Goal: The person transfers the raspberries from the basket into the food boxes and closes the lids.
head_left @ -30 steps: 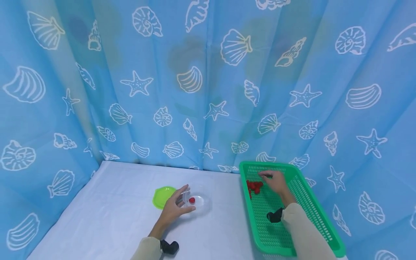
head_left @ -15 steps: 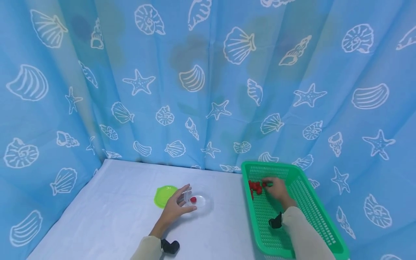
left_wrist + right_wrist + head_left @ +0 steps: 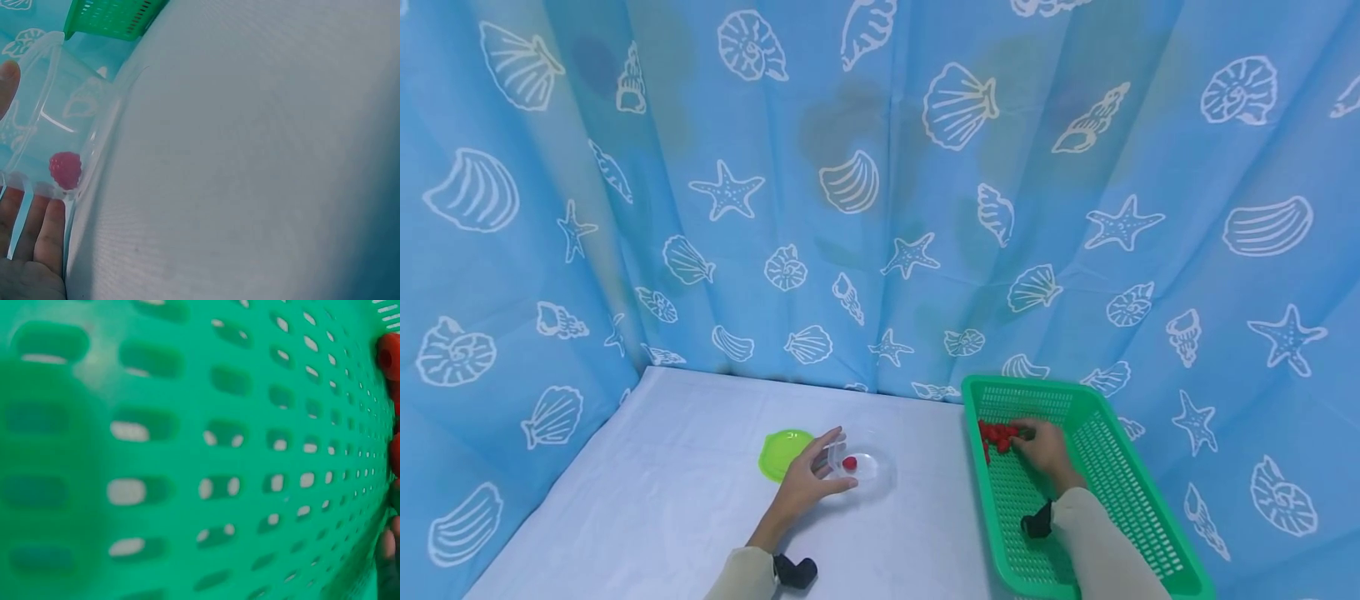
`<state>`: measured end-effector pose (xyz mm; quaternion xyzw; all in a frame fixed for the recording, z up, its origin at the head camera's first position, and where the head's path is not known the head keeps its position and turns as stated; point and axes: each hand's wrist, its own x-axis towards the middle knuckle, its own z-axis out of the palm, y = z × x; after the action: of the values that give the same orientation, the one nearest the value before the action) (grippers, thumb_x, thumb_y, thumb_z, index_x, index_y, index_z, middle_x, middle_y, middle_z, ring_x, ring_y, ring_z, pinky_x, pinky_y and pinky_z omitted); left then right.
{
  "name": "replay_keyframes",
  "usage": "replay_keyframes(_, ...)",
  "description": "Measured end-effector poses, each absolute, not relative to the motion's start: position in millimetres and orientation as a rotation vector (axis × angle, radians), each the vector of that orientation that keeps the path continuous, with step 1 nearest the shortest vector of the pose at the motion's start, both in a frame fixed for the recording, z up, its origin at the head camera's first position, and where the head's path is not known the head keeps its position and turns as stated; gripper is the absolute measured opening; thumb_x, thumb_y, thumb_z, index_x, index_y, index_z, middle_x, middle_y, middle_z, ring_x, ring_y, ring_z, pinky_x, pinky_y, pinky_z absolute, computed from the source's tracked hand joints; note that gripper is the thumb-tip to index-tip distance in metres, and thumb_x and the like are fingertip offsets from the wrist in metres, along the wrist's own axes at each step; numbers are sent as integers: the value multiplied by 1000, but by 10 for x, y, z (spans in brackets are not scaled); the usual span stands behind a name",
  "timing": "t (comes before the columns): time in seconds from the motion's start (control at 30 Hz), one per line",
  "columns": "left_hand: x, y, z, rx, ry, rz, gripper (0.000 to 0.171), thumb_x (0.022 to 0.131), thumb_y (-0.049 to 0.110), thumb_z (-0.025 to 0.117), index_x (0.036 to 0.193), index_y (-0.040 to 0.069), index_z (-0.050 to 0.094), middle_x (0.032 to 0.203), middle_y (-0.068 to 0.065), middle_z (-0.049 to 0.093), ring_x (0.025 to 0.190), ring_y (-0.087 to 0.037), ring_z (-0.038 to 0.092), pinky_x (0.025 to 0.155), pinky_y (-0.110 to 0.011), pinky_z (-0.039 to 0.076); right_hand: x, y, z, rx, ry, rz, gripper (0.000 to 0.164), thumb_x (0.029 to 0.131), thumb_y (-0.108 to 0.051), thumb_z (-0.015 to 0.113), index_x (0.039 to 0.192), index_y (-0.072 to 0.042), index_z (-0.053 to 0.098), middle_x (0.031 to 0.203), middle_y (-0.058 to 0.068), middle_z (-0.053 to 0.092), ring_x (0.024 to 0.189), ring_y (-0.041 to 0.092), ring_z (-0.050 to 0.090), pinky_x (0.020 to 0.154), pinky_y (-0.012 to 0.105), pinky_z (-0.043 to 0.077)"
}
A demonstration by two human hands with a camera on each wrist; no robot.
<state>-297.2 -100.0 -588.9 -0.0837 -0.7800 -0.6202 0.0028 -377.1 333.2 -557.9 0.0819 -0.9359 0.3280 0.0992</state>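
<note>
I observe the left hand (image 3: 805, 482) holding the clear plastic cup (image 3: 874, 485) on the white bench (image 3: 625, 500), gripped around its wall. Only the left wrist view resolves the bumpy surface of the raspberry (image 3: 65, 170) inside. At the bench's right edge, the right hand (image 3: 1045, 450) is at the red berries (image 3: 997, 433) near the far left corner of the slotted green basket (image 3: 987, 500); the right wrist view crops it, so I cannot tell its grip.

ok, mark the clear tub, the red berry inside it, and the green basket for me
Clear tub (image 3: 75, 119): left wrist view, on its side wall.
Red berry (image 3: 65, 170): left wrist view, middle of its bumpy surface, seen through the tub.
Green basket (image 3: 1112, 467): head view, inner wall on the right.
</note>
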Motion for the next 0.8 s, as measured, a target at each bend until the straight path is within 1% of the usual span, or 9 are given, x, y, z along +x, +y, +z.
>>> replay_keyframes(0.1, -2968, -1001, -5885, -257, -2444, -1944, 87, 73, 27, 87, 148, 23, 43, 146, 0, 48, 137, -27, 41, 106, -42, 39, -3771, 3333, -5602, 215, -2731, 1020, 30, 85, -1, 72, 113, 4, 67, 105, 22, 69, 96, 38, 65, 81, 51, 54)
replay_keyframes(0.2, -2968, -1003, -5884, -267, -2433, -1949, 86, 74, 26, 87, 148, 22, 43, 146, -1, 47, 137, -28, 41, 106, -41, 40, -3776, 3340, -5618, 190, -2714, 1035, 27, 85, -3, 73, 111, 2, 69, 105, 20, 69, 99, 38, 64, 84, 52, 53)
replay_keyframes(0.27, -2969, -1003, -5884, -273, -2433, -1948, 86, 74, 27, 87, 148, 22, 42, 146, -1, 47, 137, -28, 41, 106, -41, 40, -3780, 3349, -5627, 178, -2713, 1029, 24, 85, -4, 73, 109, 1, 70, 103, 19, 70, 99, 38, 64, 84, 52, 53)
replay_keyframes(0.37, -2972, -1001, -5889, -287, -2434, -1936, 86, 75, 27, 86, 149, 21, 42, 147, -3, 47, 136, -30, 42, 105, -41, 40, -3786, 3362, -5618, 153, -2707, 1046, 23, 86, -6, 73, 108, 0, 72, 102, 17, 71, 98, 36, 65, 83, 50, 54)
replay_keyframes(0.57, -2981, -995, -5897, -274, -2441, -1944, 87, 74, 28, 86, 148, 23, 42, 147, 0, 47, 137, -27, 41, 106, -40, 40, -3774, 3350, -5538, 82, -2700, 1116, 24, 87, -12, 74, 109, -3, 73, 103, 15, 72, 98, 34, 66, 77, 45, 57)
replay_keyframes(0.67, -2984, -994, -5898, -257, -2448, -1946, 87, 73, 29, 87, 148, 24, 43, 146, 2, 47, 137, -25, 41, 106, -39, 40, -3789, 3326, -5463, 66, -2687, 1136, 26, 88, -17, 74, 111, -6, 72, 106, 13, 71, 100, 32, 65, 78, 45, 56)
replay_keyframes(0.8, -2985, -999, -5901, -259, -2450, -1939, 88, 73, 29, 87, 148, 24, 42, 146, 1, 47, 137, -26, 41, 106, -40, 39, -3834, 3261, -5289, 98, -2639, 1140, 29, 88, -21, 74, 114, -8, 72, 108, 13, 71, 101, 31, 64, 81, 48, 55)
